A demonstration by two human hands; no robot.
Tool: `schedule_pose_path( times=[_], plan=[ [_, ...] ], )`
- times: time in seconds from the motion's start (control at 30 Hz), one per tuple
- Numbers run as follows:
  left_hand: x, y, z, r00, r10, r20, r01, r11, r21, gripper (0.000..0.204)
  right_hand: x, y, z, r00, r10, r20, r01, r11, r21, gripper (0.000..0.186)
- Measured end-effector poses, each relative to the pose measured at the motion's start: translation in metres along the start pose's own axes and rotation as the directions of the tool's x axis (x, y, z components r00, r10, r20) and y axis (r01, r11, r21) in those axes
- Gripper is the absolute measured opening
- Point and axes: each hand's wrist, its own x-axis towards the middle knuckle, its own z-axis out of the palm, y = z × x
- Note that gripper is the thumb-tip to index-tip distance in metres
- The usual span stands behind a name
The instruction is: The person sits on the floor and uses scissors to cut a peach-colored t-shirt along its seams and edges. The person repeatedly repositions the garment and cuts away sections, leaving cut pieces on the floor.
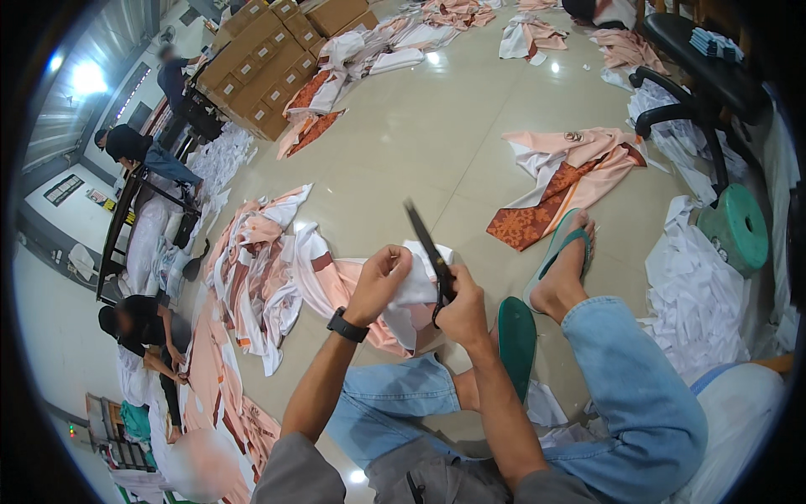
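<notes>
In my right hand (463, 309) is a pair of black scissors (429, 238), blades pointing up and away from me. Its handles are wrapped by my fingers. My left hand (382, 279), with a black watch on the wrist, is closed just left of the scissors, fingertips pinched together. What it pinches, if anything, is too small to make out. White cloth (416, 291) lies behind and between both hands. It seems to join a peach and white garment piece (336, 275) spread on the floor. Beyond my foot lies another peach garment piece (579, 160) with a brown patterned panel.
Heaped peach and white fabric (256, 265) covers the floor to the left. White scraps (693, 290) pile up at right, near a green round stool (735, 231) and a black chair (705, 67). Cardboard boxes (260, 76) stand at the back. A co-worker (138, 328) handles cloth at far left.
</notes>
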Motion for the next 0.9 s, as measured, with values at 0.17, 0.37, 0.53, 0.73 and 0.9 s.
schedule_pose_path(
  times=[0.17,0.37,0.53,0.73,0.9],
  plan=[
    [-0.024,-0.009,-0.01,0.935,0.341,0.099,-0.289,0.568,0.771,0.05,0.011,-0.022,-0.038,0.985,-0.091,-0.146,0.096,0.995,0.023,0.033],
    [-0.026,-0.12,-0.115,0.831,0.444,-0.335,-0.044,0.652,0.757,0.035,0.018,-0.059,-0.091,0.884,-0.123,-0.45,0.113,0.992,-0.051,0.038],
    [-0.045,-0.152,-0.255,0.801,0.533,-0.271,0.009,0.443,0.897,0.016,0.077,-0.072,-0.118,0.834,-0.073,-0.547,0.112,0.993,0.039,0.032],
    [0.08,-0.156,-0.348,0.839,0.503,-0.21,0.034,0.335,0.941,0.029,0.266,-0.047,-0.11,0.78,-0.142,-0.609,0.059,0.986,-0.155,0.036],
    [0.097,0.01,-0.603,0.701,0.689,-0.185,0.287,-0.035,0.957,0.044,0.348,-0.171,-0.084,0.548,-0.293,-0.784,0.255,0.951,-0.177,0.031]
  ],
)
